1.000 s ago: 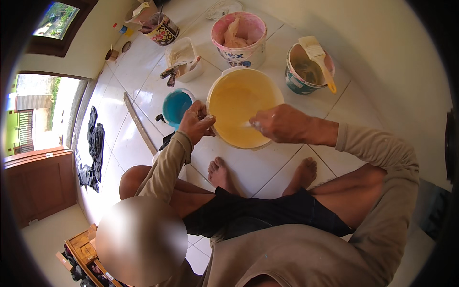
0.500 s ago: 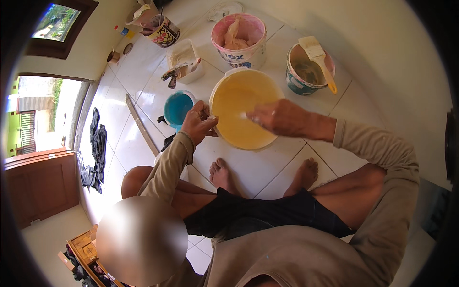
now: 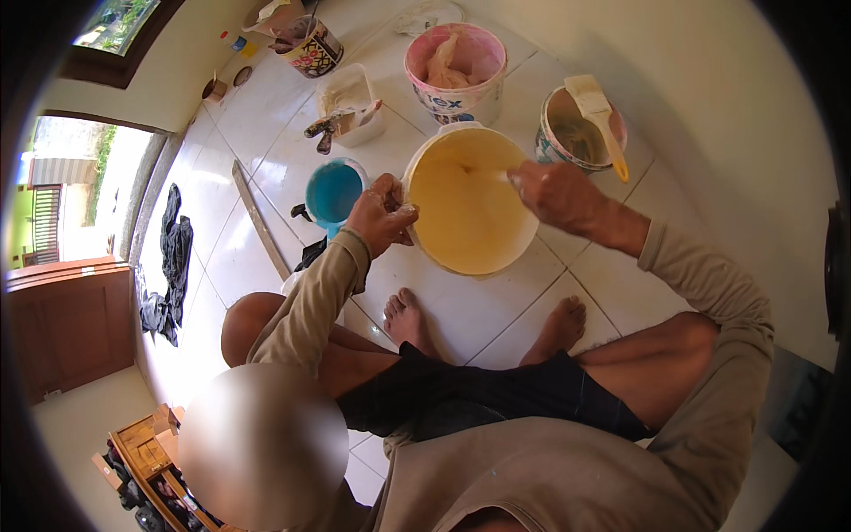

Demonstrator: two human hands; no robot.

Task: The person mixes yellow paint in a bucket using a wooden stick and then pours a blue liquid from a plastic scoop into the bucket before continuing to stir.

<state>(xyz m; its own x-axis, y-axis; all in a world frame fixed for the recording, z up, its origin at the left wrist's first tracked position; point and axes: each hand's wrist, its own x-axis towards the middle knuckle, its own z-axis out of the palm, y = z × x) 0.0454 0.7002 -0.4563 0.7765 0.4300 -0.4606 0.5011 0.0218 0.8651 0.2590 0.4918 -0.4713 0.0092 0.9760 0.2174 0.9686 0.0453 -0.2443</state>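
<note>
A round bucket (image 3: pixel 474 235) with a yellowish inside stands tilted toward me on the tiles. My left hand (image 3: pixel 383 215) grips its left rim, thumb on the near side. Over the right rim, my right hand (image 3: pixel 558 197) is closed around a thin pale tool (image 3: pixel 493 174), which reaches into the bucket. Motion blurs this tool, so its exact kind is unclear. Beside my left hand sits a blue dipper (image 3: pixel 333 192), its handle toward my wrist. A wide brush (image 3: pixel 592 105) with a yellow handle lies across a paint pail (image 3: pixel 550 149) beyond my right hand.
Behind the bucket stands a white pail (image 3: pixel 456 105) with a pink inside. A pale tub (image 3: pixel 362 129) with dirty tools and a patterned bucket (image 3: pixel 317 58) are farther left. A long wooden strip (image 3: pixel 257 220) and black plastic (image 3: pixel 175 257) lie on the left floor.
My right hand has moved right and away from me, from over the bucket's middle to its right rim. The left hand keeps its hold. The whole view has shifted slightly.
</note>
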